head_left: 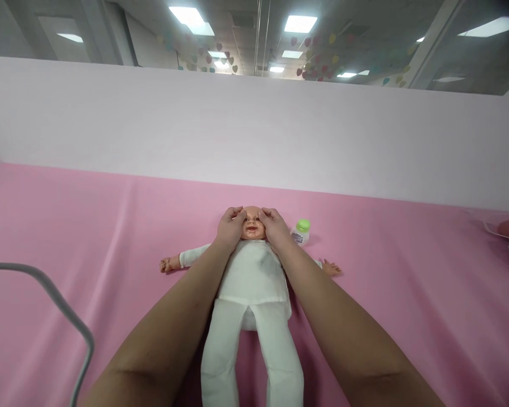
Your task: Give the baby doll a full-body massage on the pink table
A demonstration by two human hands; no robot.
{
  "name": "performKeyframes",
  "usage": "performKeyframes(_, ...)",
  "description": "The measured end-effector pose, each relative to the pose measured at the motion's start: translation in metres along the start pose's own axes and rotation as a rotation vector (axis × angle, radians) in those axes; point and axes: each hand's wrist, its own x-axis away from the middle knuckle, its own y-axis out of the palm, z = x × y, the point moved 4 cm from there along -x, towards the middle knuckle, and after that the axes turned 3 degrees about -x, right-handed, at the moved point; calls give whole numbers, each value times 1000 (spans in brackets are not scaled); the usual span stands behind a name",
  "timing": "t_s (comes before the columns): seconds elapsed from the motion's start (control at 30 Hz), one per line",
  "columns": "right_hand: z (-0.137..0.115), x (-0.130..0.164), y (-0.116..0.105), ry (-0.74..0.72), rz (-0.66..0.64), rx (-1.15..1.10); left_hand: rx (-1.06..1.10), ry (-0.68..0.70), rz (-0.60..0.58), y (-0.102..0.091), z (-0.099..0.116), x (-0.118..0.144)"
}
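Observation:
A baby doll (pixel 253 277) in a white top and white trousers lies on its back, arms stretched out sideways. My left hand (pixel 231 226) cups one side of the doll's head (pixel 253 230), and my right hand (pixel 275 227) cups the other. Both thumbs rest on the face beside the eyes, while the remaining fingers curl around the sides of the head and are partly hidden. Just right of my right hand stands a small white bottle (pixel 301 230) with a green cap, partly covered by my wrist.
Pink sheeting (pixel 123 226) covers the surface beneath the doll. A low white wall (pixel 254 130) runs behind it, with windows above. On the left curves a grey cable or tube (pixel 63 302). At the right edge sits a clear container (pixel 494 229) with a reddish-brown thing in it.

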Motion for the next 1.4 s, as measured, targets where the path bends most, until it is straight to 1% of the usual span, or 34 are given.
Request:
performKeyframes(0.13,0,1,0,67,0,-139,129,-58,-32,-2,-5,-4)
performKeyframes(0.3,0,4,-1,129,-21,-233,220,-126,-51,-3,-7,-2)
performKeyframes(0.4,1,6,-1,115,-41,-226,202,-94,-74,-2,-4,1)
performKeyframes(0.53,1,5,-2,20,-59,-88,64,-38,-62,-2,-1,5)
performKeyframes(0.63,1,4,-4,-6,-32,-9,-11,-29,-50,-2,1,6)
performKeyframes(0.73,0,2,-4,0,-1,-5,-43,-2,-50,1,3,5)
performKeyframes(0.87,-3,4,-2,33,3,-129,5,0,-52,4,1,3)
performKeyframes(1.0,-1,5,-3,101,18,-238,91,-42,-57,2,-4,-1)
performKeyframes(1.13,0,5,-7,135,-15,-216,184,-107,-68,-1,-8,-1)
performKeyframes(1.23,-2,6,-7,145,-36,-218,225,-124,-86,-2,-8,0)
performKeyframes(1.33,-4,9,-4,157,-34,-284,234,-103,-116,-1,-6,3)
performKeyframes(1.4,-5,11,-2,130,-40,-293,190,-70,-121,-1,-4,4)
